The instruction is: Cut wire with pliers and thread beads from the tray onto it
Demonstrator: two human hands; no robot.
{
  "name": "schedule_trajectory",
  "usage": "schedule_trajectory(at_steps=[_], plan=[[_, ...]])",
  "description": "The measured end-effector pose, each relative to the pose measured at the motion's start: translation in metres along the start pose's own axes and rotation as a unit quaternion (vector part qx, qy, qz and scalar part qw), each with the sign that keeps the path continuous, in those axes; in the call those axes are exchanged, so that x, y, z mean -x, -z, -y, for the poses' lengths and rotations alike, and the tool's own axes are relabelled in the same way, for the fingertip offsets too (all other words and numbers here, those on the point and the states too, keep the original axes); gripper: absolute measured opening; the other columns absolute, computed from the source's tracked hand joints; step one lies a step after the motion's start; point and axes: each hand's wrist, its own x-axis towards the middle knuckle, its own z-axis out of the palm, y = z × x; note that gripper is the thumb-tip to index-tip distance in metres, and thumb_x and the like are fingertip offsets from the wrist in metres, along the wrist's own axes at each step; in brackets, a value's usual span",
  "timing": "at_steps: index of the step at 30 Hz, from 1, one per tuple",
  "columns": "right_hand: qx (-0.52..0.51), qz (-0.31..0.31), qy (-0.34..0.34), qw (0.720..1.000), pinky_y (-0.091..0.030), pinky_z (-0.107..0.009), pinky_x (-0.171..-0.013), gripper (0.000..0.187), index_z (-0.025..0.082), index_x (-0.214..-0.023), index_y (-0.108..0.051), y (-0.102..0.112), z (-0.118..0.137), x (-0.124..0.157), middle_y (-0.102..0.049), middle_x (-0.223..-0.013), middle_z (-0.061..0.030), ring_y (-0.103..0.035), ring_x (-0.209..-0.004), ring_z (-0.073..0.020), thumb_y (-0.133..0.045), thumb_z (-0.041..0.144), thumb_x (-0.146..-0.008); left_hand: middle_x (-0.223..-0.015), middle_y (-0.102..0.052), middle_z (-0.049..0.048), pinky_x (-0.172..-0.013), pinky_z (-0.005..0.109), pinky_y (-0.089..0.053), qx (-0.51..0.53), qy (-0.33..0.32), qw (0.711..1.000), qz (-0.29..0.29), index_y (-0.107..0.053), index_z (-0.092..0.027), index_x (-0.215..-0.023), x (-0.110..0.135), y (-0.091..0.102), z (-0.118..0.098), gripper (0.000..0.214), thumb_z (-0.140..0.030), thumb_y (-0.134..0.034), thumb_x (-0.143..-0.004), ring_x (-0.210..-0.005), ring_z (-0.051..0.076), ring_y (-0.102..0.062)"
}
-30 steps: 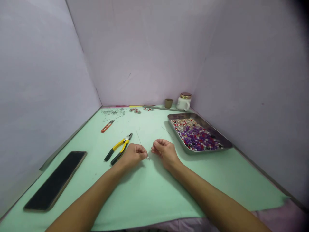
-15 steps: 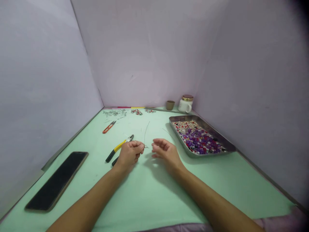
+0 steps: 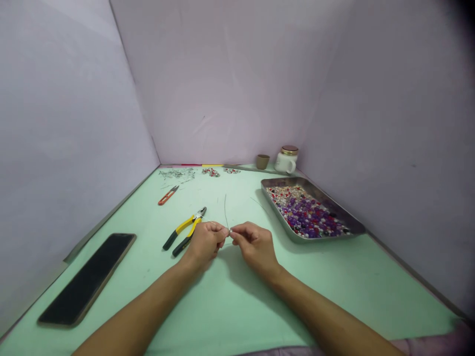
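Thin grey metal wire (image 3: 225, 210) points toward twelve o'clock, pinched by the bare left hand (image 3: 206, 241); the right hand (image 3: 258, 247) grips what seems a tiny whitish bead (image 3: 230, 230) at the wire's base, apparently steadying it. A shallow silver metal bead tray (image 3: 343, 219) sits at two o'clock, presumably for easy reach.

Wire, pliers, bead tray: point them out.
Wire (image 3: 225, 211): head view, strand above the hands.
Pliers (image 3: 184, 226): head view, yellow part of the left handle.
Bead tray (image 3: 342, 216): head view, bare inner right wall.
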Motion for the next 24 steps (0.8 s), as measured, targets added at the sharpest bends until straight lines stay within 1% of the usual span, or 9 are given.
schedule_trajectory(at_steps=[2,6,9,14,18,20,22,23,24], plan=[[-0.025,0.002,-0.028,0.999,-0.045,-0.024,-0.054,0.011,0.015,-0.069,-0.063,-0.002,0.0,-0.002,-0.061,-0.059,-0.0023,-0.056,-0.054,-0.0129,-0.058,0.025,-0.067,-0.038,-0.036,-0.0077,-0.029,0.017,-0.008,0.023,-0.003,1.0,-0.005,-0.044,-0.015,-0.052,0.0,-0.001,0.001,0.016,-0.022,-0.055,-0.062,-0.029,0.0,-0.017],[-0.126,0.027,-0.144,0.981,-0.048,-0.027,-0.055,0.02,0.012,-0.075,-0.064,-0.003,0.002,-0.006,-0.062,-0.06,-0.0027,-0.057,-0.052,-0.0132,-0.062,0.029,-0.064,-0.041,-0.038,-0.0074,-0.03,0.016,-0.011,0.072,-0.021,0.997,-0.001,-0.045,-0.015,-0.057,0.001,-0.006,0.004,0.017,-0.026,-0.056,-0.064,-0.031,0.001,-0.02],[-0.124,0.016,-0.142,0.982,-0.048,-0.027,-0.056,0.019,0.012,-0.072,-0.066,0.0,0.002,-0.01,-0.062,-0.059,-0.0022,-0.056,-0.051,-0.0127,-0.063,0.028,-0.063,-0.042,-0.04,-0.0069,-0.03,0.016,-0.013,0.074,-0.034,0.996,0.023,-0.045,-0.015,-0.058,0.0,-0.008,0.008,0.019,-0.029,-0.055,-0.066,-0.031,0.001,-0.021],[-0.188,-0.076,-0.163,0.966,-0.049,-0.026,-0.056,0.021,0.014,-0.073,-0.065,0.009,-0.003,-0.017,-0.06,-0.057,0.001,-0.056,-0.05,-0.0108,-0.066,0.03,-0.06,-0.035,-0.032,-0.0081,-0.032,0.017,-0.012,-0.044,-0.034,0.997,0.062,-0.046,-0.014,-0.05,-0.001,-0.005,0.008,0.021,-0.027,-0.054,-0.065,-0.03,0.002,-0.02],[-0.234,-0.105,-0.16,0.953,-0.049,-0.025,-0.058,0.024,0.014,-0.074,-0.064,0.018,-0.002,-0.026,-0.062,-0.062,-0.0002,-0.058,-0.054,-0.0112,-0.068,0.031,-0.059,-0.04,-0.045,-0.0041,-0.034,0.017,-0.02,-0.111,-0.044,0.99,0.081,-0.051,-0.013,-0.052,0.003,-0.001,0.007,0.013,-0.02,-0.05,-0.062,-0.033,0.003,-0.027],[-0.259,-0.135,-0.159,0.943,-0.049,-0.024,-0.056,0.026,0.015,-0.075,-0.062,0.026,0.001,-0.032,-0.063,-0.066,-0.0014,-0.06,-0.057,-0.012,-0.067,0.034,-0.059,-0.04,-0.047,-0.0029,-0.036,0.017,-0.023,-0.158,-0.041,0.982,0.096,-0.053,-0.012,-0.05,0.008,0.001,0.009,0.012,-0.015,-0.047,-0.06,-0.034,0.004,-0.03],[-0.267,-0.152,-0.161,0.938,-0.048,-0.023,-0.054,0.028,0.015,-0.075,-0.06,0.034,0.003,-0.038,-0.064,-0.07,-0.0017,-0.06,-0.057,-0.0119,-0.068,0.036,-0.057,-0.04,-0.048,-0.0021,-0.037,0.018,-0.028,-0.217,-0.036,0.966,0.138,-0.054,-0.012,-0.048,0.016,0.005,0.009,0.012,-0.011,-0.046,-0.056,-0.035,0.006,-0.037],[-0.257,-0.137,-0.167,0.942,-0.048,-0.022,-0.052,0.029,0.015,-0.074,-0.06,0.038,0.004,-0.04,-0.064,-0.069,-0.0018,-0.06,-0.056,-0.0117,-0.068,0.037,-0.056,-0.041,-0.049,-0.0017,-0.038,0.019,-0.03,-0.247,-0.042,0.951,0.179,-0.056,-0.012,-0.048,0.021,0.008,0.006,0.012,-0.01,-0.046,-0.054,-0.037,0.007,-0.04],[-0.235,-0.098,-0.178,0.951,-0.047,-0.022,-0.051,0.029,0.014,-0.073,-0.06,0.04,0.005,-0.041,-0.063,-0.067,-0.0019,-0.059,-0.053,-0.0114,-0.069,0.036,-0.055,-0.044,-0.051,-0.0014,-0.04,0.019,-0.031,-0.266,-0.065,0.934,0.228,-0.059,-0.012,-0.05,0.027,0.011,0.002,0.012,-0.009,-0.048,-0.054,-0.04,0.008,-0.043]])
